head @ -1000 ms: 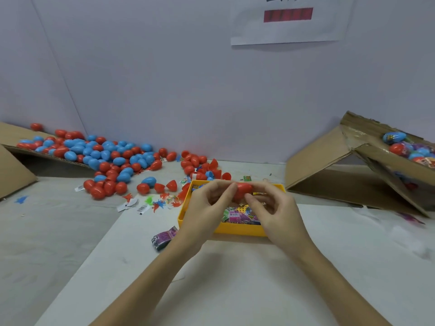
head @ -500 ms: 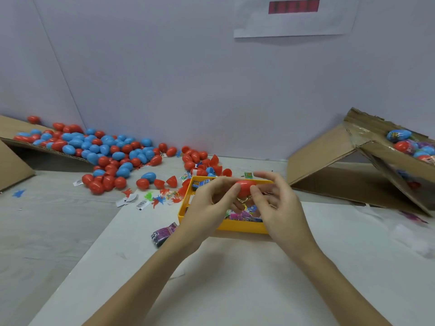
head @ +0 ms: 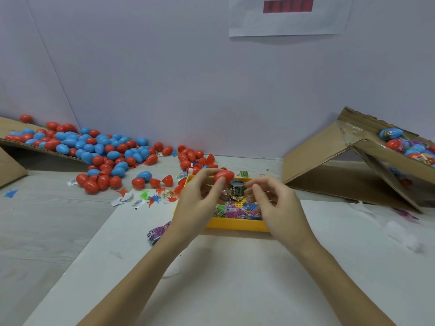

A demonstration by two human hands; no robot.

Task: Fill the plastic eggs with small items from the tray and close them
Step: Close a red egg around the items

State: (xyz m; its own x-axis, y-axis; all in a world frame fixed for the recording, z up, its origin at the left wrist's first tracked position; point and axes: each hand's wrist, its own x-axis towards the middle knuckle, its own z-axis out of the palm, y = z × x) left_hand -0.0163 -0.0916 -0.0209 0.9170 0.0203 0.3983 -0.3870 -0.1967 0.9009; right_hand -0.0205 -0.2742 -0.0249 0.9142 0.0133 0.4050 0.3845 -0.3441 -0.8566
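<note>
We see the left hand (head: 200, 198) pinching a red egg (head: 223, 176) between thumb and fingers just above the yellow tray (head: 235, 223)'s far edge. The right hand (head: 275, 203) hovers over the tray, fingers curled; whether they hold anything we cannot tell. Both hands hide much of the tray's small packets (head: 231, 210).

There are two hands: the left hand (head: 200, 196) and the right hand (head: 275, 205). There is one yellow tray (head: 235, 223) and two cardboard boxes, the left box (head: 9, 170) and the right box (head: 329, 161). One paper sheet (head: 289, 22) hangs on the wall. The red eggs (head: 103, 177) and blue eggs (head: 70, 142) are too many to count exactly.
</note>
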